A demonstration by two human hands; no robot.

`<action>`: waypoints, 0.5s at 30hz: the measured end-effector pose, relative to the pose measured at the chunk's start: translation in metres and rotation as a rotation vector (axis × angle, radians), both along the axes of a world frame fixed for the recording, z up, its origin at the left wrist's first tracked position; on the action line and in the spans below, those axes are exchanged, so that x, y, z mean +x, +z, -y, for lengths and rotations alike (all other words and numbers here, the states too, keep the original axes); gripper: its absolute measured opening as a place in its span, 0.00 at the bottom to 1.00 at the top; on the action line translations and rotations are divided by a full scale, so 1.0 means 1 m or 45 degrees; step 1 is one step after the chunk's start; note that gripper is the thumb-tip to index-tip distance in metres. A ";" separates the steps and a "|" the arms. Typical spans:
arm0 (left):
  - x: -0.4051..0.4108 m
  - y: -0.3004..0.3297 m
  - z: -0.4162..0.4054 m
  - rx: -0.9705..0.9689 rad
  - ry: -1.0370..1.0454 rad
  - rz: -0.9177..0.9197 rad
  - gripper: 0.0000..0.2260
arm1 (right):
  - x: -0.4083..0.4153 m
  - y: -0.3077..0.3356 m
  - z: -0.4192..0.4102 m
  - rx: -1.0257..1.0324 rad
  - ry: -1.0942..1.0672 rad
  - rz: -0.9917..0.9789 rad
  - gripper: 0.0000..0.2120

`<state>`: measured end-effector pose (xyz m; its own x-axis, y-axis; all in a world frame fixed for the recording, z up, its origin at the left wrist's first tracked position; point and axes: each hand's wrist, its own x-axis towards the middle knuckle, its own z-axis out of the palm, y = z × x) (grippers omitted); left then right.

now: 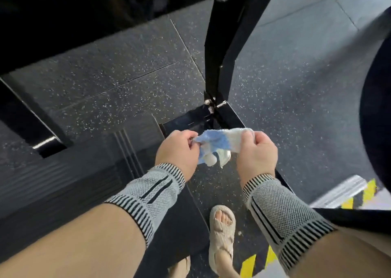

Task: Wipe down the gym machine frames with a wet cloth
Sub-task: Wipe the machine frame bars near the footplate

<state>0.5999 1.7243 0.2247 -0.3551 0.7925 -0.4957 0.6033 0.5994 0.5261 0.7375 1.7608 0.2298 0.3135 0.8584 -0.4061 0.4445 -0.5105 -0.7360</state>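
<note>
soft cloth stretched between two hands above the machine base

while the cloth hangs in the air between both hands, it shows what kind of thing it is: limp, light and fluffy, blue on one part and white on the rest, with a bunched lump drooping below the stretched edge. the left hand pinches its left end with curled fingers, and the right hand grips the right end the same way, so neither hand is free. the cloth touches nothing else; it is held above the speckled floor, just in front of the bolted joint where the black upright post meets the low base bar of the frame.

it should handle like any damp rag: no stiffness, easy to fold, likely to sag and drip if held by one corner. whether it is wet cannot be told from the picture. a folded pad under the palm would probably suit better than an edge pinch, since the glossy black metal looks smooth and a loose end could snag on the bolts at the joint. one foot in a beige sandal stands near the base.
</note>
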 end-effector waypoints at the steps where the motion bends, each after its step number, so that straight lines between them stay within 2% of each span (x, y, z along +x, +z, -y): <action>1: 0.001 -0.017 -0.004 -0.024 -0.016 -0.022 0.12 | 0.003 -0.018 -0.006 -0.026 -0.018 0.030 0.15; 6: 0.007 -0.088 -0.025 -0.059 -0.061 -0.064 0.06 | 0.007 -0.089 -0.042 -0.129 -0.099 0.093 0.16; 8: 0.008 -0.108 -0.038 -0.019 -0.048 -0.091 0.06 | 0.005 -0.108 -0.061 -0.103 -0.072 0.108 0.12; 13: 0.003 -0.150 -0.069 0.176 -0.179 -0.184 0.09 | 0.000 -0.136 -0.108 0.044 0.201 0.336 0.06; 15: 0.003 -0.166 -0.079 0.192 -0.235 -0.147 0.07 | 0.002 -0.144 -0.118 0.055 0.305 0.452 0.06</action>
